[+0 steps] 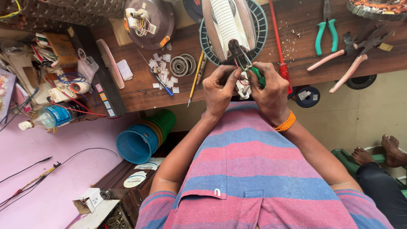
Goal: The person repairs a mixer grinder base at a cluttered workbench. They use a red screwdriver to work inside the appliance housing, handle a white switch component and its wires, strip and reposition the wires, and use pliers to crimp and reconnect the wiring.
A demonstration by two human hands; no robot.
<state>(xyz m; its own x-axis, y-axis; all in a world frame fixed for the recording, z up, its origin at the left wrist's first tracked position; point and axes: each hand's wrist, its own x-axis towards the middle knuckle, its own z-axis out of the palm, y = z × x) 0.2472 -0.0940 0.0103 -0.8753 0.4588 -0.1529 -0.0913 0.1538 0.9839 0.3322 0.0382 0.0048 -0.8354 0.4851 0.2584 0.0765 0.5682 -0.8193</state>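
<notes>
**Thin wires at the bench edge, a bulky fan motor above them**

The wooden bench (296,68) runs across the top of the view, its front edge just above the person's hands. On it, straight ahead, sits a fan motor (231,25) with a ribbed white core on a round teal-ringed plate. It looks heavy and rigid, best taken by the rim of the plate rather than by the windings, which I judge easy to damage.

From its lower end a bundle of wires (242,68), red, green and white, drops toward the hands. These look light, springy and easily kinked; the insulated lengths are the safe place to pinch, not the bare ends.

The left hand (219,91) has its grip closed on the wires, fingertips pinched. The right hand (271,91) has its grip closed too, around the wires and something green, whether a tool handle or sleeve I cannot tell.

Room is tight: a red-handled screwdriver (280,46) lies touching the right hand's side, a yellow-handled tool (195,78) lies near the left, and teal-handled pliers (326,32) rest well apart to the right. Below the edge, a stack of plastic cups (146,138) stands on the floor.
</notes>
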